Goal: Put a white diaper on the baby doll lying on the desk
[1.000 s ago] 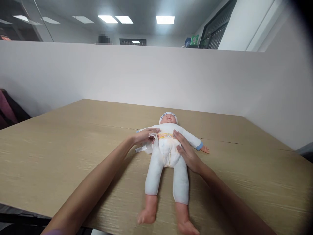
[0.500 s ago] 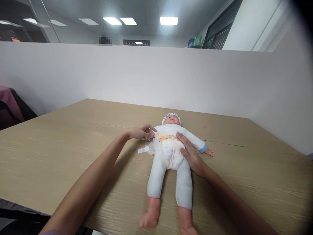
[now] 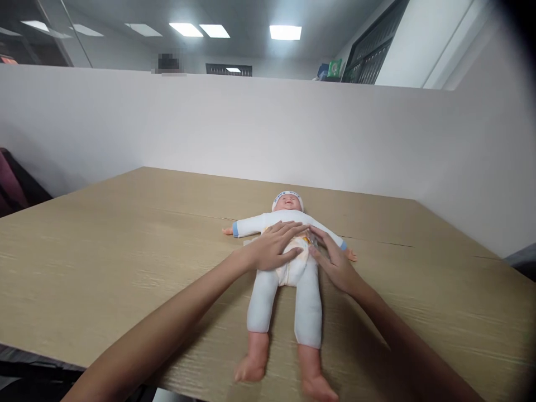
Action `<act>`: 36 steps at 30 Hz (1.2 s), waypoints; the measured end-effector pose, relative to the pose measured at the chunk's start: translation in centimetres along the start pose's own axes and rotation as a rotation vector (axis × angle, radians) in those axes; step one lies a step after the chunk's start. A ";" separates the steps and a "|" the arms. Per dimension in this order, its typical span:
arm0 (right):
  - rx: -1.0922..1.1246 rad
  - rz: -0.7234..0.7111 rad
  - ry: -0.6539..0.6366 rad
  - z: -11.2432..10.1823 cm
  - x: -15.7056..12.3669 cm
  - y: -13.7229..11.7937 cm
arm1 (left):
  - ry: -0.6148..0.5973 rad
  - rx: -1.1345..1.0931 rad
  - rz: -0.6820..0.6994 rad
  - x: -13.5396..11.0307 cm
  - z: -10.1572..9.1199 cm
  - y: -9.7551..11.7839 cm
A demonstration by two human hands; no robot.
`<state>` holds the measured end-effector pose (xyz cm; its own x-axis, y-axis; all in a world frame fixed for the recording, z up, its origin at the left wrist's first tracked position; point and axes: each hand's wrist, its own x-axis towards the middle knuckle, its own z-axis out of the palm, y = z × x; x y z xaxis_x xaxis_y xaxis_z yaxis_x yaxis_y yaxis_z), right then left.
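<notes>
A baby doll (image 3: 285,290) in a white suit lies on its back on the wooden table (image 3: 104,262), head away from me, bare feet toward me. It wears a white diaper (image 3: 293,267) at the waist. My left hand (image 3: 276,248) lies flat over the diaper's front on the doll's belly, fingers stretched out. My right hand (image 3: 333,259) rests against the doll's right hip, fingers extended along the diaper's side. Neither hand grips anything that I can see.
A white partition wall (image 3: 251,128) runs behind the table and along its right side. A dark red chair back (image 3: 12,187) shows at the far left. The table's near edge lies just under the doll's feet.
My left hand moved from the diaper tab at the doll's left side onto its belly. The loose tab no longer sticks out, and the doll's left arm now shows.
</notes>
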<state>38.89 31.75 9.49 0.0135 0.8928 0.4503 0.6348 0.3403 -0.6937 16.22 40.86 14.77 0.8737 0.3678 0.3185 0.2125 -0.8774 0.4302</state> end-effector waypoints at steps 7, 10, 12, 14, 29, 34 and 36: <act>-0.460 0.390 0.124 -2.9 -2.8 3.3 | -0.025 0.084 -0.027 0.0 -0.6 0.6; -0.479 0.480 0.065 -3.1 -3.2 3.9 | 0.005 0.107 -0.051 0.8 -0.5 1.5; -0.487 0.508 0.057 -3.1 -3.2 4.1 | 0.018 0.150 -0.104 1.6 -0.3 2.1; -0.476 0.518 0.064 -3.1 -3.2 4.1 | 0.017 0.219 -0.173 2.4 0.1 2.7; -0.371 0.529 0.037 -3.3 -3.4 5.0 | 0.141 0.362 -0.184 2.7 2.7 2.6; -0.285 0.585 0.059 -3.1 -3.2 5.2 | 0.166 0.347 -0.170 2.7 3.1 2.1; -0.194 0.590 0.072 -3.2 -3.1 5.0 | 0.171 0.345 -0.169 2.7 3.1 2.1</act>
<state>44.49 29.78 6.38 0.4528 0.8893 0.0638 0.6328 -0.2702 -0.7256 20.41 39.03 13.90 0.7349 0.5356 0.4161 0.5061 -0.8414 0.1894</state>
